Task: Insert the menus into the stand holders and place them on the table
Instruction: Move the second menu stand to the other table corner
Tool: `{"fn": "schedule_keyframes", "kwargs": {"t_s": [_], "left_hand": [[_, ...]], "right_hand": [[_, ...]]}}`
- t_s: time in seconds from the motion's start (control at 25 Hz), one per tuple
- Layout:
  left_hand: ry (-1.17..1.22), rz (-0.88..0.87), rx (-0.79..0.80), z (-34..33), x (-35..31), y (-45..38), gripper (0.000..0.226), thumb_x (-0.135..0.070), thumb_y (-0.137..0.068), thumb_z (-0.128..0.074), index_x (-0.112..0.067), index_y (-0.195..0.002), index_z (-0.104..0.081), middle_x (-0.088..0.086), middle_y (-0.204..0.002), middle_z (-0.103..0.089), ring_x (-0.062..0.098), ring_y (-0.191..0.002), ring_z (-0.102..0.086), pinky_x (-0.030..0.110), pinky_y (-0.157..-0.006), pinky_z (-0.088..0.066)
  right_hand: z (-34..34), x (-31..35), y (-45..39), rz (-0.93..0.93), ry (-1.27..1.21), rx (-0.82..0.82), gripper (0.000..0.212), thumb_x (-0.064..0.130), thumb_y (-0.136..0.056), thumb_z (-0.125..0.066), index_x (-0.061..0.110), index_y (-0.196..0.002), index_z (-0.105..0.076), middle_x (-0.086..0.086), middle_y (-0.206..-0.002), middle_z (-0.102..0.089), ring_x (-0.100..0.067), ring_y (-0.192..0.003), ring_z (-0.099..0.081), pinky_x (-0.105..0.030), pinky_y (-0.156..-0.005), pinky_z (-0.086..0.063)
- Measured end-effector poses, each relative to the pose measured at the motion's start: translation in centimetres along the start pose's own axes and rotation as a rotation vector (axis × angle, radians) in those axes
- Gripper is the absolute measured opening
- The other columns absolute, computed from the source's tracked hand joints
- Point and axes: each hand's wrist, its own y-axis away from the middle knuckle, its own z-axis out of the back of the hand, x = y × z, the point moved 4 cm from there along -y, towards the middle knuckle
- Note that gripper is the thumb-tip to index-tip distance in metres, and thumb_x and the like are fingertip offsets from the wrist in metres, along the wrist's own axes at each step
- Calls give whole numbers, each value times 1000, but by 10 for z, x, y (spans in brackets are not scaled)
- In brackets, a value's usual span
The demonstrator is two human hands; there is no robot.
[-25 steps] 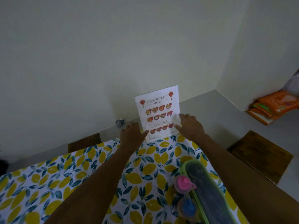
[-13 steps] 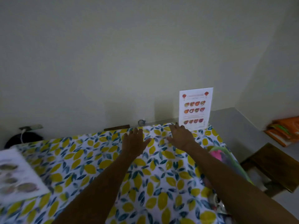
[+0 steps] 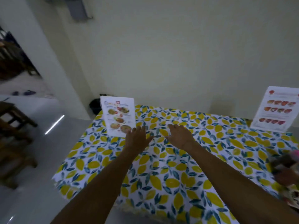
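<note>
Two menus stand upright in clear holders on the table (image 3: 169,178), which wears a lemon-print cloth. One menu with food photos (image 3: 119,116) stands at the far left corner. A Chinese food menu (image 3: 276,109) stands at the far right edge. My left hand (image 3: 137,138) hovers flat, fingers apart, just right of the left menu's base, holding nothing. My right hand (image 3: 181,135) is spread over the cloth near the far middle, also without anything in it.
Blurred coloured items (image 3: 289,168) lie at the table's right edge. Wooden stools (image 3: 13,126) stand on the grey floor to the left. A pale wall runs close behind the table, with a dark object (image 3: 95,105) on the floor at its foot.
Both hands have left the Chinese food menu and moved left across the cloth. My view has swung left, bringing the second standing menu into sight.
</note>
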Motion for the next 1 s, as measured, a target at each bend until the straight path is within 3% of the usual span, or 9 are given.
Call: {"fn": "schedule_keyframes", "kwargs": {"t_s": [0.2, 0.4, 0.56, 0.76, 0.88, 1.0], "left_hand": [[13, 169, 58, -7, 90, 10, 77, -69, -90, -37, -10, -140, -41, 13, -140, -51, 32, -124, -51, 47, -99, -41], [121, 252, 56, -27, 156, -9, 71, -67, -89, -40, -12, -134, -47, 11, -130, -57, 32, -118, -55, 47, -95, -45], [285, 406, 102, -58, 219, -60, 76, -68, -87, -43, -12, -138, -39, 15, -132, -57, 36, -116, -57, 50, -92, -48], [658, 576, 81, -91, 259, -131, 81, -46, -89, -63, -5, -148, -25, 20, -141, -51, 37, -126, -53, 47, -97, -44], [667, 508, 47, -102, 267, -158, 62, -36, -87, -69, -6, -134, -43, 17, -126, -63, 35, -112, -62, 40, -82, -48], [737, 484, 15, -98, 276, -172, 43, -39, -82, -74, -14, -112, -56, 3, -105, -68, 28, -96, -66, 34, -69, -50]], "right_hand": [[-20, 79, -34, 98, -2, 57, 65, 51, -96, -40, 14, -147, -27, -14, -150, -38, -37, -135, -38, -50, -105, -41], [-45, 109, -87, 121, -32, 74, 63, 49, -96, -43, 11, -145, -31, -17, -145, -44, -39, -128, -44, -50, -99, -44], [-75, 111, -151, 39, -188, 114, 66, 49, -95, -45, 10, -145, -29, -18, -144, -46, -37, -128, -46, -48, -99, -46], [-111, 108, -217, -131, -535, 14, 42, 40, -93, -54, 9, -121, -50, -19, -103, -68, -36, -90, -64, -46, -74, -58], [-120, 114, -234, -128, -597, -48, 21, 29, -95, -54, 10, -86, -54, -10, -76, -63, -28, -68, -60, -38, -59, -50], [-114, 114, -246, -115, -612, -105, 24, 26, -96, -53, 10, -79, -49, -9, -71, -62, -25, -62, -59, -41, -54, -49]]}}
